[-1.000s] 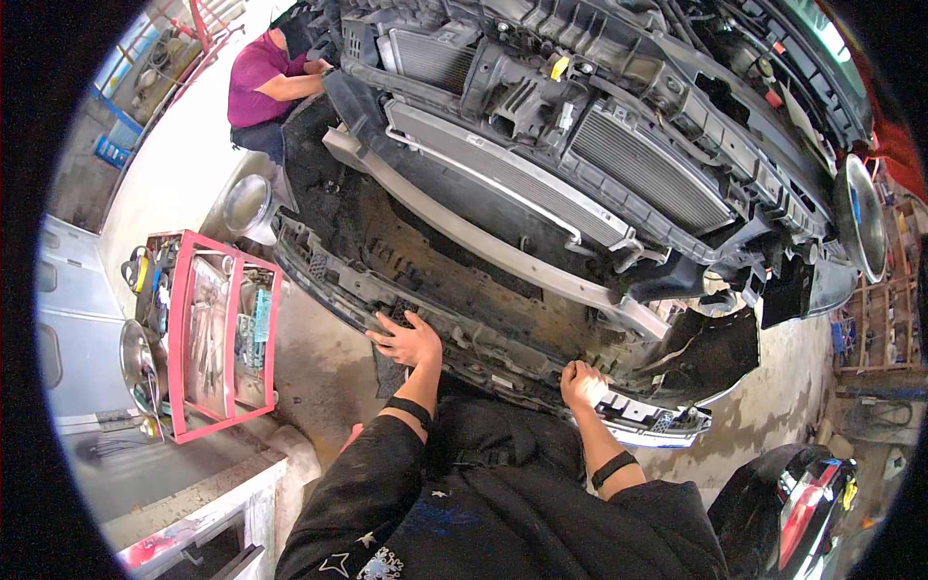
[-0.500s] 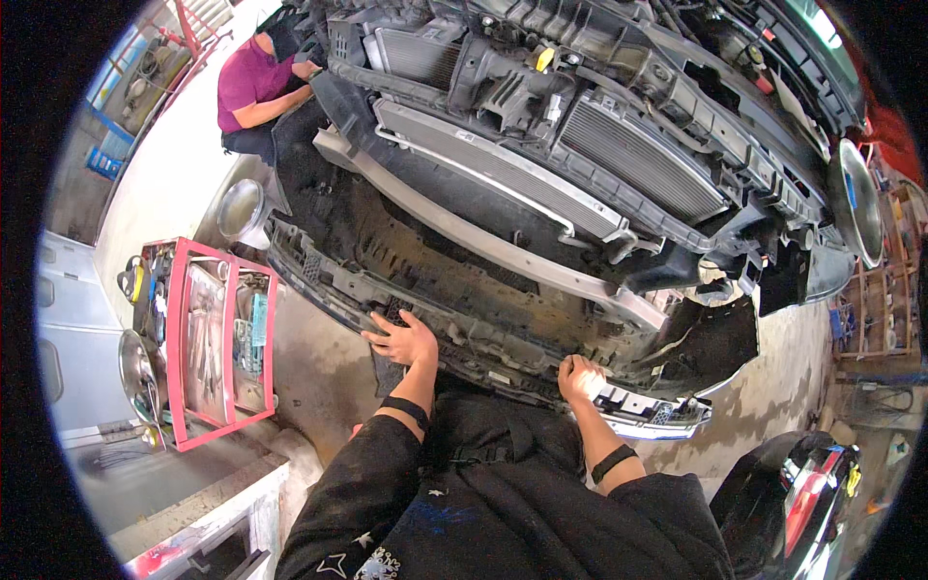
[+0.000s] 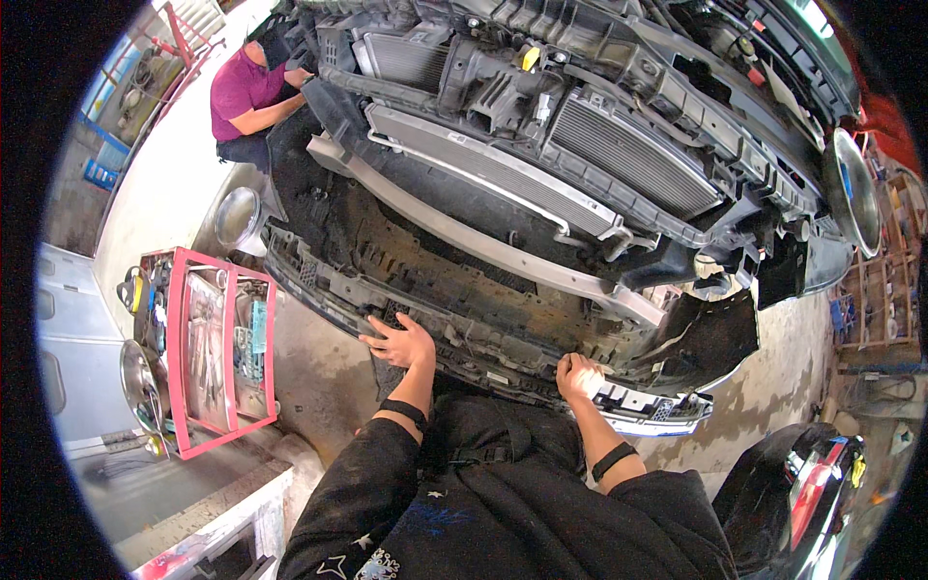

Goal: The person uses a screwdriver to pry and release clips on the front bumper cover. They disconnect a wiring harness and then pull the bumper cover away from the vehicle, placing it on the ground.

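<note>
Near the bumper [image 3: 493, 350] stands a red cart [image 3: 231, 348]

The floor [image 3: 324, 362] is hard and grey-brown, with dark, wet-looking patches on the right side. A red cart [image 3: 231, 348] stands on it at the left. In one part of the cart lies a heap of long, silver tools [image 3: 206, 333]. In the part next to it is a blue-green thing [image 3: 257, 329] with small bits around it. A round, shiny dish [image 3: 143, 372] sits at the cart's left edge. A big, long black bumper [image 3: 493, 358] hides much of the floor, and I can't see where it rests. Far right, a brown rack [image 3: 884, 246] holds things too small to tell.
</note>
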The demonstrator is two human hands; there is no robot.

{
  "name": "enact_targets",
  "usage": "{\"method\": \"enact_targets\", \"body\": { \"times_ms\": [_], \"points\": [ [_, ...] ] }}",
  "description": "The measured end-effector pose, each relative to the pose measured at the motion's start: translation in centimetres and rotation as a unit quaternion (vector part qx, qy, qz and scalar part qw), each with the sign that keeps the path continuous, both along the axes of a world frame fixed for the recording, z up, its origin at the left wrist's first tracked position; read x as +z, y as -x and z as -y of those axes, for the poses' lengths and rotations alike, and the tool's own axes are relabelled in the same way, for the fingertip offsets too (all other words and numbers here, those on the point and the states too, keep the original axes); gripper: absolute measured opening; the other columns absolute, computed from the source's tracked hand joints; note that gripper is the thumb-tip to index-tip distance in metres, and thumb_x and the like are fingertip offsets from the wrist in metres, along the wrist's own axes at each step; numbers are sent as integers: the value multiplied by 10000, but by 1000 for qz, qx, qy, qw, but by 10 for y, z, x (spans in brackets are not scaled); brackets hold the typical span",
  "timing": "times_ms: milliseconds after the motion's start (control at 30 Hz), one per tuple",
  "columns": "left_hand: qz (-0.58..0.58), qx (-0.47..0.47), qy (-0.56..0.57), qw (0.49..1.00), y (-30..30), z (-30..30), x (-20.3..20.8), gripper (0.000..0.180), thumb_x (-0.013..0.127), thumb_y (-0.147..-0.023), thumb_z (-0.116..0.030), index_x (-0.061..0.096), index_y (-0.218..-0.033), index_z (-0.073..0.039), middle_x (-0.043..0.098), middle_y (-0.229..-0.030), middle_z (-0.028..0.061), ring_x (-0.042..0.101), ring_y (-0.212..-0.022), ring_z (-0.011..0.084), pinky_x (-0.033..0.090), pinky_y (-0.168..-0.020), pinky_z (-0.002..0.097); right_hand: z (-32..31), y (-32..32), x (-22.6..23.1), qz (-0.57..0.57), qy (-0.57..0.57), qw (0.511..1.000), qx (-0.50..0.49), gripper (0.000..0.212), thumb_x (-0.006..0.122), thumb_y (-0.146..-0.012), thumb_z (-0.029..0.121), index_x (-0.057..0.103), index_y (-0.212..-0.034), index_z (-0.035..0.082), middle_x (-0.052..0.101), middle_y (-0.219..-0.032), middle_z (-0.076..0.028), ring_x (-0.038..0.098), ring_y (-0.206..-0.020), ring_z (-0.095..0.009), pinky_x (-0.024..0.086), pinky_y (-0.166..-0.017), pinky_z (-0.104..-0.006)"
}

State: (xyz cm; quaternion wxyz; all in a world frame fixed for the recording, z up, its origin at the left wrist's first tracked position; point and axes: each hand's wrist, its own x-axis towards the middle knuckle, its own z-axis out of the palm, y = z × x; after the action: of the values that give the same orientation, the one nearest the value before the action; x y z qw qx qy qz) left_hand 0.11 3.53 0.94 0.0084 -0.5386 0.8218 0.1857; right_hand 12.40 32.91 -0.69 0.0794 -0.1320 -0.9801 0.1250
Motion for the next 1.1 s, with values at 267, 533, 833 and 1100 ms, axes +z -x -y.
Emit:
{"method": "enact_targets", "body": {
  "times_ms": [267,533,833,1100],
  "points": [
    [1,7,-6,1000,1,-1,2,636,419,-967,-481,155,-1508,-278,11,-1567,128,237,-1365,370,451,-952,516,-1,0,-2,-8,-3,1000,-4,182,555,-808,231,613,-687,108,657,-711,-77,631,-711,-286,487,-664,-430],
    [11,-10,11,1000,-1,2,-6,625,374,-973,-495,140,-1505,-266,18,-1566,125,223,-1367,390,486,-908,539,-1,0,0,-6,-1,1000,7,237,518,-856,236,631,-701,96,652,-697,-89,605,-621,-292,479,-648,-432],
    [-1,1,-10,1000,-1,0,1,633,396,-969,-496,157,-1510,-271,22,-1568,126,221,-1374,353,426,-971,512,0,0,3,-31,-10,999,11,234,524,-846,234,634,-695,94,652,-687,-89,608,-615,-292,489,-618,-411],
    [1,-7,-8,1000,-1,-1,6,626,386,-975,-485,157,-1510,-253,18,-1563,138,216,-1370,371,434,-967,510,-2,0,1,-55,-7,998,26,253,520,-863,231,631,-684,91,641,-661,-90,590,-569,-277,489,-592,-398]
  ]
}}
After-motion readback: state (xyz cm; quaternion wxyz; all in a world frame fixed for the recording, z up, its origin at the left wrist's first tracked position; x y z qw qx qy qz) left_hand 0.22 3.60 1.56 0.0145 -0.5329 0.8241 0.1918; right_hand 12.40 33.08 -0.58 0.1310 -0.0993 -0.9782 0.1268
